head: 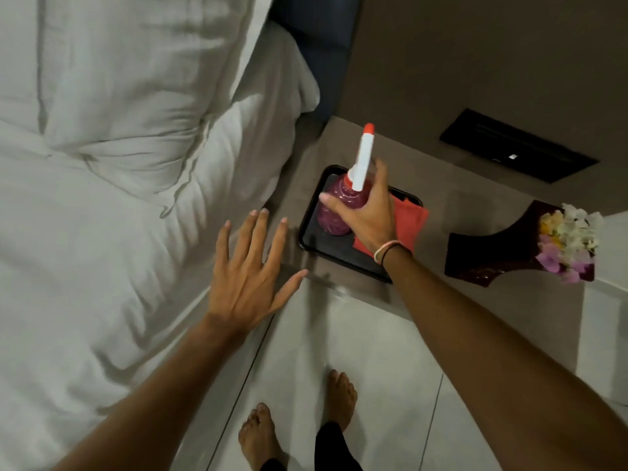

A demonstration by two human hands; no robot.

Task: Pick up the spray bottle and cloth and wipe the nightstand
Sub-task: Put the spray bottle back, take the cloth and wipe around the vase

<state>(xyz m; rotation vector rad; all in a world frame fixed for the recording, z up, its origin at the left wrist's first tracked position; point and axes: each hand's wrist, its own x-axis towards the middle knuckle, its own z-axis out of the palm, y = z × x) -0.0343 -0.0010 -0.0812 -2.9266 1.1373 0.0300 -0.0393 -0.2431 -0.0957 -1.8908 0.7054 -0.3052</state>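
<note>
A spray bottle (pixel 334 212) with purple liquid, a white head and a red nozzle tip stands on a black tray (pixel 317 246) on the brown nightstand (pixel 452 205). My right hand (pixel 368 212) is wrapped around the bottle's neck and shoulder. A folded red cloth (pixel 409 220) lies on the tray just right of the bottle, partly hidden under my right hand and wrist. My left hand (pixel 249 271) hovers with fingers spread over the gap between the bed and the nightstand's left edge, holding nothing.
A white bed with duvet and pillow (pixel 119 164) fills the left side. A dark vase with flowers (pixel 530 246) stands on the nightstand's right part. A black panel (pixel 516 146) sits on the wall behind. My bare feet (pixel 299 423) stand on pale tiles.
</note>
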